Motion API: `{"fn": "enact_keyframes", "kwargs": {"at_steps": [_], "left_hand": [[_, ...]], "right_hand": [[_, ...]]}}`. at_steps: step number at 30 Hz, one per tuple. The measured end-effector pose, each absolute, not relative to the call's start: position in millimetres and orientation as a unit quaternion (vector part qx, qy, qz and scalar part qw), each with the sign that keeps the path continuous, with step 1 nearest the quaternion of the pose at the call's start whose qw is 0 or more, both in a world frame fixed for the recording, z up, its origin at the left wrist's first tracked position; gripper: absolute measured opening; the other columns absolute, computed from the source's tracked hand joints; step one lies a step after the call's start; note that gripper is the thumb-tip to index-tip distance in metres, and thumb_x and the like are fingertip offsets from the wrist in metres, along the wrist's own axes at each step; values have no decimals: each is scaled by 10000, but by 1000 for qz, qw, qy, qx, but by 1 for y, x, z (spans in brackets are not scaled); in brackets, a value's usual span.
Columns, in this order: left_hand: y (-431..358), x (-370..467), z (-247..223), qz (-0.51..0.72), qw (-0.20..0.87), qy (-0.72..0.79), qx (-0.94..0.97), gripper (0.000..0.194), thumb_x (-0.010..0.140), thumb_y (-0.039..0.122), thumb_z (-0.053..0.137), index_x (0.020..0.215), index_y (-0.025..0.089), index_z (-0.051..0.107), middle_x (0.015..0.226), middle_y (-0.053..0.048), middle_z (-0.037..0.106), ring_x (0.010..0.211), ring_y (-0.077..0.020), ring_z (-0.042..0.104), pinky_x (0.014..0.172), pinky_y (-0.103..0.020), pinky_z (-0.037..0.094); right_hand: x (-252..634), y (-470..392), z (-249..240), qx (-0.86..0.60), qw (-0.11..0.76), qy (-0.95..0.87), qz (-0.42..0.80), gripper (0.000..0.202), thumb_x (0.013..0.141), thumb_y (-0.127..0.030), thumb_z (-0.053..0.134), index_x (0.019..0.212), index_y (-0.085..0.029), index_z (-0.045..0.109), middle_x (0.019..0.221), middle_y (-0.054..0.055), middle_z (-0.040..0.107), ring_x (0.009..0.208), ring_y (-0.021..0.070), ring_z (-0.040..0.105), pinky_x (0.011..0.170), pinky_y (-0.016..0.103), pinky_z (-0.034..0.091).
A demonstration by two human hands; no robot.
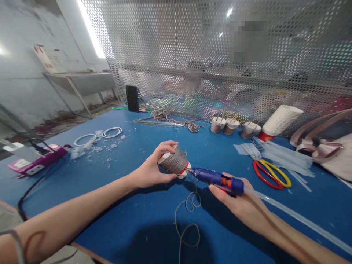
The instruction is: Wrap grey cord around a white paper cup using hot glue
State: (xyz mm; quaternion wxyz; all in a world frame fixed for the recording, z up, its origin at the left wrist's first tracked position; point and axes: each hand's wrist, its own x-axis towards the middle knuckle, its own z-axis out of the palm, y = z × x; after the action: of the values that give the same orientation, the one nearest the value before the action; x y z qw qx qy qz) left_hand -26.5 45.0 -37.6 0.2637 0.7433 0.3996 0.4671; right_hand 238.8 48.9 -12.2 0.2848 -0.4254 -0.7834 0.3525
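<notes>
Left hand grips the cup over the bench centre; right hand grips the glue gun. Cord covers most of the wall; the red band is partly bare. Three covered cups stand toward two o'clock.

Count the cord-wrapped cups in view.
4: one held cup in the left hand, plus the left cup, middle cup and right cup near the mesh screen.

blue table | gray cord | scissors | white rings | phone, probably
</notes>
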Motion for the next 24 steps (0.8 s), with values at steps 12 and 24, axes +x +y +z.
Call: {"fn": "enact_keyframes", "kwargs": {"at_steps": [12, 24], "left_hand": [[43, -26, -40, 468, 230, 414, 746, 544, 684, 159, 727, 1113, 281, 415, 1400, -108, 379, 1302, -255, 425, 1058, -438, 390], [41, -17, -41, 485, 227, 443, 719, 527, 685, 160, 720, 1100, 276, 417, 1339, -91, 409, 1320, -257, 397, 1053, -446, 385]], "right_hand": [[239, 45, -15, -415, 279, -805, 319, 337, 850, -427, 548, 611, -229, 416, 500, -59, 403, 450, 96, 329, 433, 230, 296], [233, 42, -18, -396, 278, -824, 295, 330, 861, -430, 531, 622, -231, 421, 514, -40, 469, 450, 98, 376, 426, 232, 305]]}}
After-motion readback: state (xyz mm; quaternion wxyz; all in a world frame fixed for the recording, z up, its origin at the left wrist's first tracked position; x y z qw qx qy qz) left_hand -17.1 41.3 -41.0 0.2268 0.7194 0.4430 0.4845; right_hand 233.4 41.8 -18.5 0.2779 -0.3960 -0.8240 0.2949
